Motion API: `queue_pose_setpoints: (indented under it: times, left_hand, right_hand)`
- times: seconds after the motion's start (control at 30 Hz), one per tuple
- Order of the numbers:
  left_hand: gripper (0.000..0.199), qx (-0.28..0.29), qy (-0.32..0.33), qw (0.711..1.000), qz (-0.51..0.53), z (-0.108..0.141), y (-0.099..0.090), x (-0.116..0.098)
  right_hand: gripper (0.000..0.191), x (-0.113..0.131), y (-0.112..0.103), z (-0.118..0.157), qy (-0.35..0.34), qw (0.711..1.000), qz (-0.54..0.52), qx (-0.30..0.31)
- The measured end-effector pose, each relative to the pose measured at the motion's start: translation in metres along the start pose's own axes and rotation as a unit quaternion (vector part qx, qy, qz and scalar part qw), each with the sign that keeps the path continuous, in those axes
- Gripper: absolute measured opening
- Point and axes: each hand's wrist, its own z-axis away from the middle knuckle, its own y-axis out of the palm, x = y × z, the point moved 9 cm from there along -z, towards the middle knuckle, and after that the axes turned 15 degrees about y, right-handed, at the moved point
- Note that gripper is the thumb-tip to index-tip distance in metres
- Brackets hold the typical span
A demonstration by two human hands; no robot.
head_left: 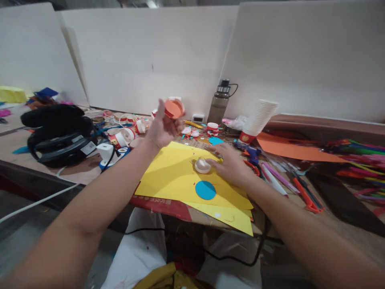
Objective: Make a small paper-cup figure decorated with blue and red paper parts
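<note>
My left hand (164, 129) is raised above the back of the yellow paper, its thumb up and fingers curled. In it is a short cut-off paper cup base (174, 108) with an orange disc inside. My right hand (231, 163) hovers low over the yellow sheets (168, 176), with thumb and fingers apart. Its thumb tip is at the edge of a small white cup base (202, 166), perhaps touching it. Nearer to me, a blue paper disc (205, 190) lies flat on the yellow paper.
Left stand headphones in a black case (63, 140) and a white plug (106, 154). Behind are cut cup pieces (120, 136), a bottle (219, 104) and stacked paper cups (258, 118). Right lie orange paper (294, 147), a red cutter knife (306, 194) and pipe cleaners (367, 154).
</note>
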Motion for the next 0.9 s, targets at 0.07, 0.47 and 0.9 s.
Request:
queue_pose_setpoints:
  times: [0.07, 0.47, 0.9]
  left_hand:
    - [0.047, 0.054, -0.029, 0.998, -0.013, 0.011, 0.01, 0.025]
    - [0.063, 0.287, -0.095, 0.941, -0.154, 0.077, 0.061, 0.07]
    - [0.074, 0.428, -0.183, 0.86, -0.21, 0.127, 0.088, 0.082]
  right_hand:
    - [0.025, 0.001, -0.012, -0.001, -0.009, 0.998, -0.028, -0.047]
    - [0.017, -0.028, -0.053, -0.01, 0.038, 0.983, -0.066, -0.17]
    - [0.017, -0.053, -0.039, -0.019, 0.077, 0.986, -0.078, -0.125]
